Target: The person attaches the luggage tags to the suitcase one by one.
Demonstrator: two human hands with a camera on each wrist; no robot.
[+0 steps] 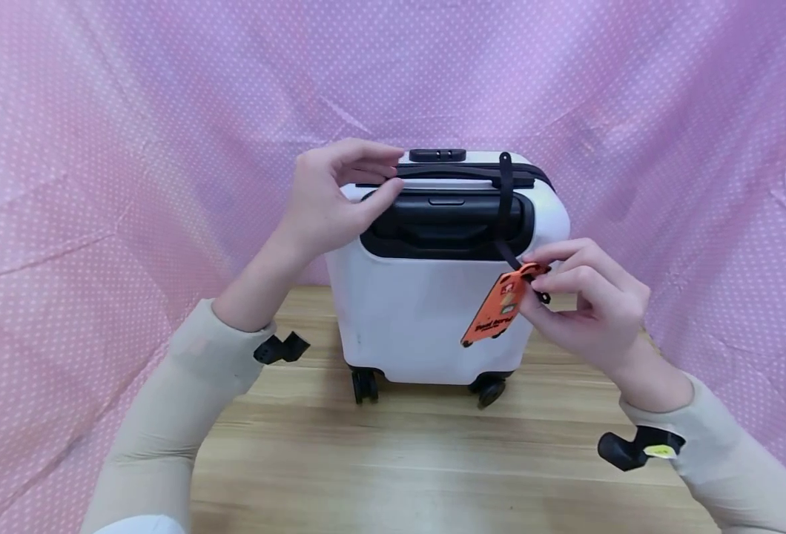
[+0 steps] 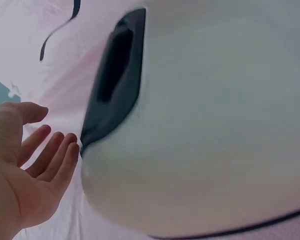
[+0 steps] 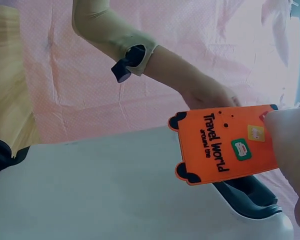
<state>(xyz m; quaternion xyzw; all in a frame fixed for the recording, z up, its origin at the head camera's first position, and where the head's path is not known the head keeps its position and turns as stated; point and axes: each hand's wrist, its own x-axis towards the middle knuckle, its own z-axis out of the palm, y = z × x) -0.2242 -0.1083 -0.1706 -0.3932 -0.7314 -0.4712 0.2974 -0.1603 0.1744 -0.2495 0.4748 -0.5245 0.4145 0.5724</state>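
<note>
A white suitcase stands upright in the middle of the head view, its black recessed grip and top carry handle facing me. My right hand pinches an orange luggage tag at its looped end, thumb and fingertips together. The tag hangs tilted in front of the suitcase's right side; the right wrist view shows its printed face. A black strap runs from the tag up across the handle, its holed end standing above. My left hand hovers at the handle's left end, fingers loosely spread and holding nothing.
Under the suitcase lies a wood-grain surface, with black wheels resting on it. A pink dotted cloth hangs behind and along both sides. Each sleeve carries a black wrist camera.
</note>
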